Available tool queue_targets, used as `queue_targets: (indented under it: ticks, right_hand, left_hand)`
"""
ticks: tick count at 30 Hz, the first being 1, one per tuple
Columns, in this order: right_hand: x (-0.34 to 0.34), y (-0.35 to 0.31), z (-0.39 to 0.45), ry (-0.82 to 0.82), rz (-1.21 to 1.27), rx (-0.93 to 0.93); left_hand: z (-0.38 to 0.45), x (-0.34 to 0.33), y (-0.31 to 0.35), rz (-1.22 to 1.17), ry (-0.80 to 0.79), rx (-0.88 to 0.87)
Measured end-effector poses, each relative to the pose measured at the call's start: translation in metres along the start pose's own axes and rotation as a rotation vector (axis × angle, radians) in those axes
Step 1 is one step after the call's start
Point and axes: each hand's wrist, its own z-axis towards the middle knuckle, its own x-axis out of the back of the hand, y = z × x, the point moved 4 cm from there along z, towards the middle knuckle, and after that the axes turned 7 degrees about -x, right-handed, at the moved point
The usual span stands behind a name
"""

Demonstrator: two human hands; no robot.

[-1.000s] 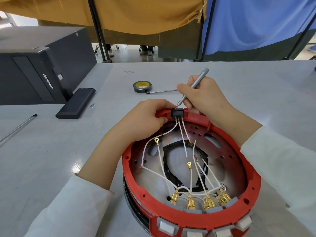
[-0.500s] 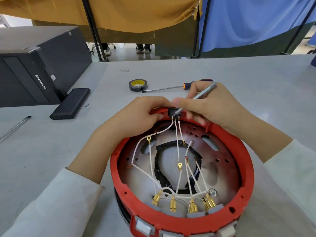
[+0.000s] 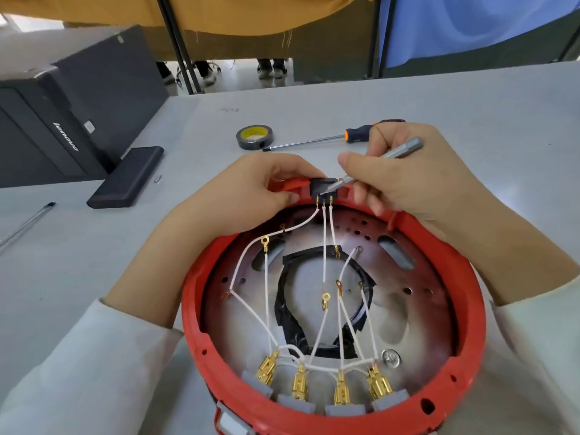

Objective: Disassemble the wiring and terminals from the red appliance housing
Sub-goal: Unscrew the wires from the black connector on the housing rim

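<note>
Fingers of the right hand (image 3: pixel 405 171) pinching a slim steel driver bit (image 3: pixel 381 166) like a pen, now lying much flatter than a second ago, when standing near upright; tip pressing into the black switch block (image 3: pixel 323 188) on the far rim of the red housing (image 3: pixel 464 356). Left hand (image 3: pixel 251 186) clamping that same rim just beside the block, thumb against the red plastic. Judged from the lowered angle: prying at the block or its tabs rather than turning a screw, so the switch likely being worked loose, not yet freed.

Leading down from the block, three thin white wires (image 3: pixel 324 246), soft and braided-looking, some ending in small brass ring lugs, others running to four gold spade terminals (image 3: pixel 299 384) plugged into grey blocks at the near rim. Beneath, a dull, heat-stained metal plate, perforated, with a ragged ring of black tape (image 3: pixel 292 309) round its centre.

Beyond the hands, lying on the matte grey worktop (image 3: pixel 470 98): an orange-handled screwdriver (image 3: pixel 314 141), newly showing; a roll of black tape (image 3: pixel 254 138) with a yellow core; a dark computer case (image 3: pixel 72 111).
</note>
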Motion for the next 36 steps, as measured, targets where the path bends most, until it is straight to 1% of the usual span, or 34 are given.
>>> queue_targets:
  ticks: [10,23,27,31,36]
  right_hand:
    - [-0.0032,-0.0014,-0.0014,-0.020,-0.096,-0.021]
    - [-0.0016,-0.0012,0.0009,0.001,-0.065,-0.059]
    - [-0.0012,-0.0013,0.0019,0.023,-0.135,-0.058]
    - [0.0005,-0.0004,-0.0006,0.007,-0.058,-0.051]
    - [-0.0039,0.0003,-0.0008,-0.039,-0.103,-0.055]
  left_hand:
    - [0.0005,-0.0004,-0.0026,-0.026,-0.007,0.002]
    - [-0.0002,-0.0001,-0.0034,-0.015,-0.010,0.030]
    - [-0.0008,0.0006,-0.0019,0.001,-0.009,0.042]
    - [-0.0009,0.0001,-0.0019,0.012,-0.013,0.050]
    - [-0.0011,-0.0001,0.0004,0.015,-0.003,0.051]
